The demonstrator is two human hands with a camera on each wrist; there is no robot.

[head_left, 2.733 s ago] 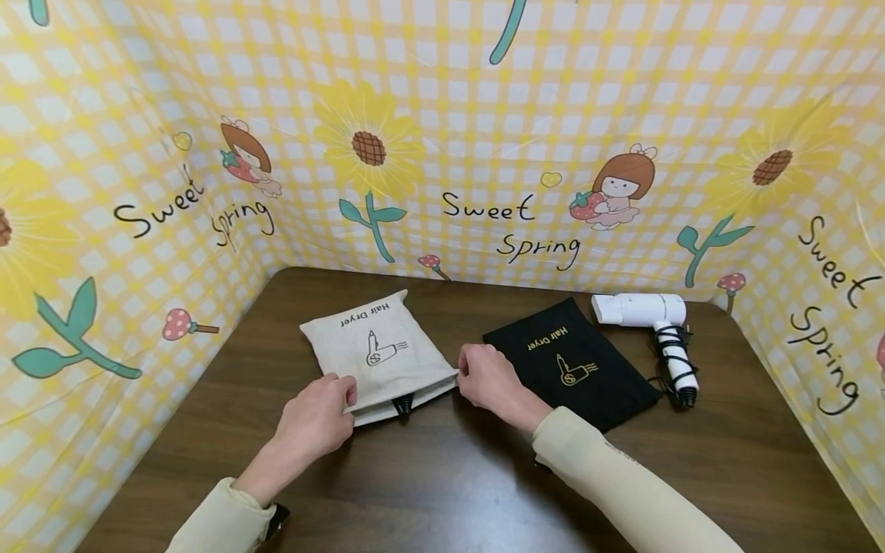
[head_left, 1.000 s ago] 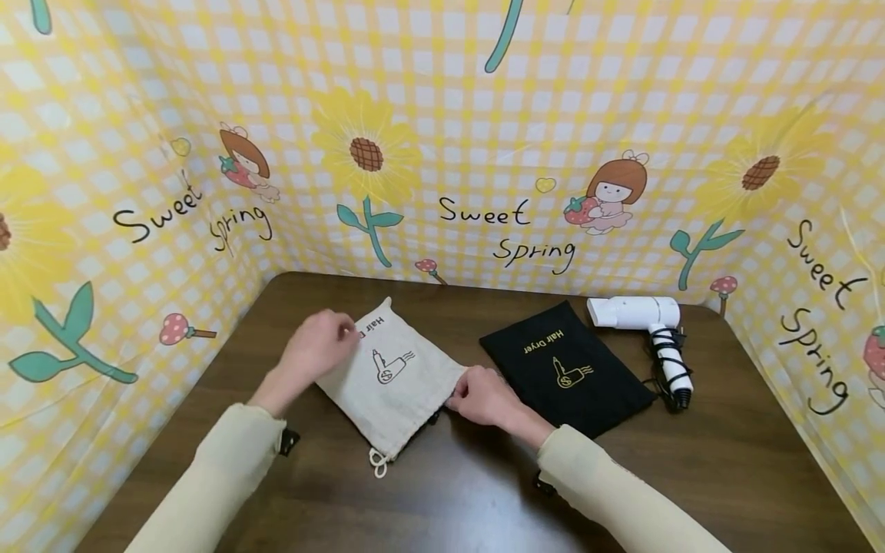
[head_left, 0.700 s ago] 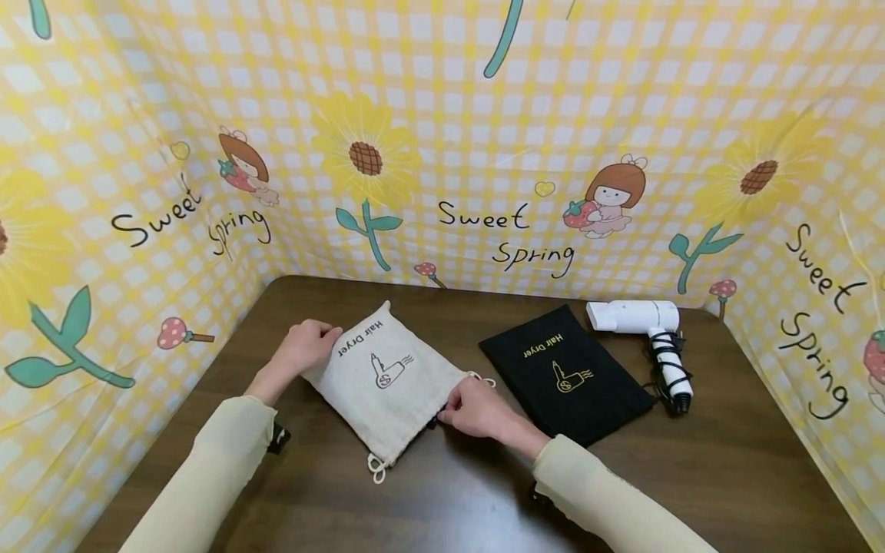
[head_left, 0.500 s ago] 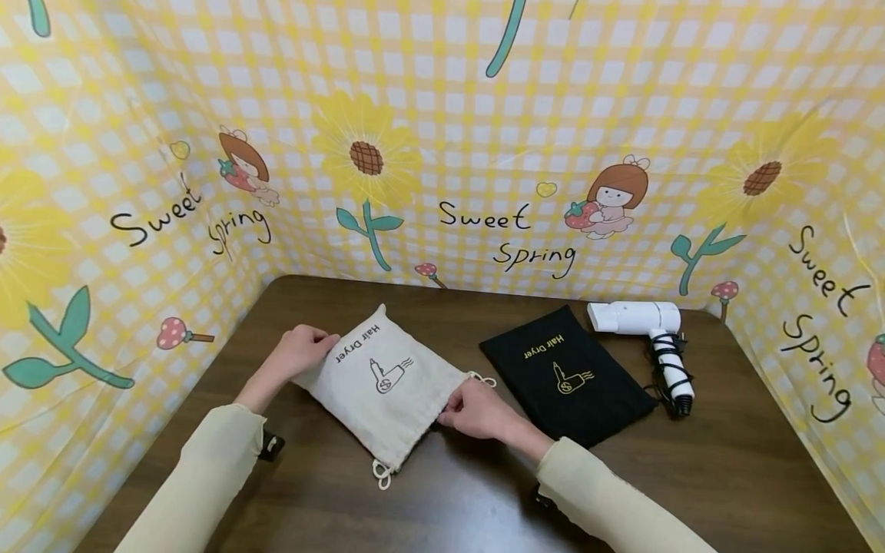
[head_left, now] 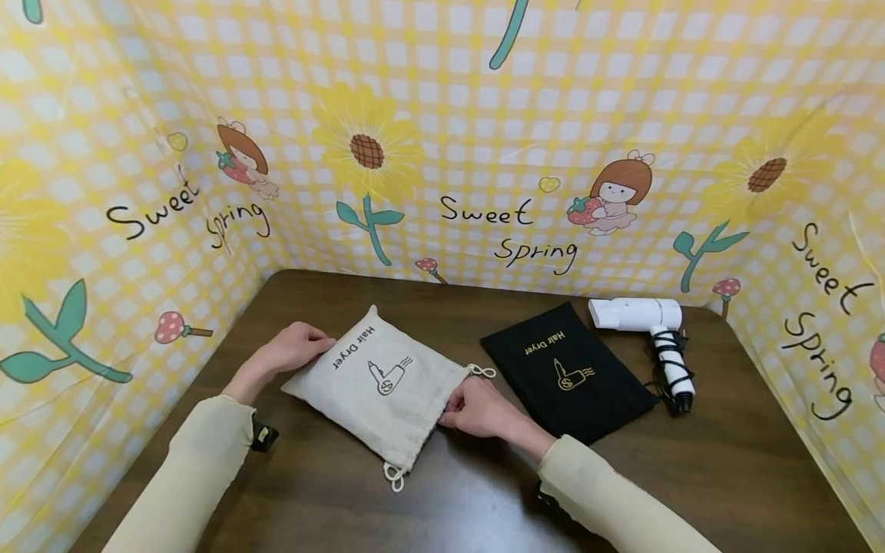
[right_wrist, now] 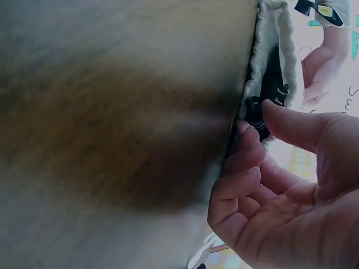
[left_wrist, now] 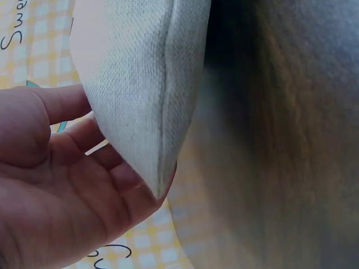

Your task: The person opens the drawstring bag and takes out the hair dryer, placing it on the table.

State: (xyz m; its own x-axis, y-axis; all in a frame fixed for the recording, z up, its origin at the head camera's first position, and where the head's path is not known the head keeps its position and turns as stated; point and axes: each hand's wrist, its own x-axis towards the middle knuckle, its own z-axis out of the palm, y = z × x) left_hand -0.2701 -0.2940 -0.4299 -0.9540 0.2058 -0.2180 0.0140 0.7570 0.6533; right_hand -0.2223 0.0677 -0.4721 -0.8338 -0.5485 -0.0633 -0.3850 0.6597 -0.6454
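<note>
A beige drawstring bag [head_left: 387, 376] printed "Hair Dryer" lies on the table, bulging slightly, its mouth toward the lower right. At its upper left edge my left hand [head_left: 293, 346] pinches the cloth; in the left wrist view the thumb lies along one side of the bag's corner and the fingers are behind it. My right hand [head_left: 480, 407] is at the mouth. In the right wrist view its thumb and index finger pinch the black cord end [right_wrist: 255, 115] of a hair dryer inside the gathered opening. The rest of that dryer is hidden in the bag.
To the right of the beige bag lies a flat black "Hair Dryer" bag [head_left: 563, 369]. A white hair dryer [head_left: 636, 313] with black cord wound round its handle lies beside it. Yellow checked cloth [head_left: 470, 138] walls the brown table [head_left: 456, 507] at the back and sides.
The beige bag has turned so its mouth faces lower right. My left hand has moved from the mouth to the closed end and drawn it left; my right hand has stayed near the mouth.
</note>
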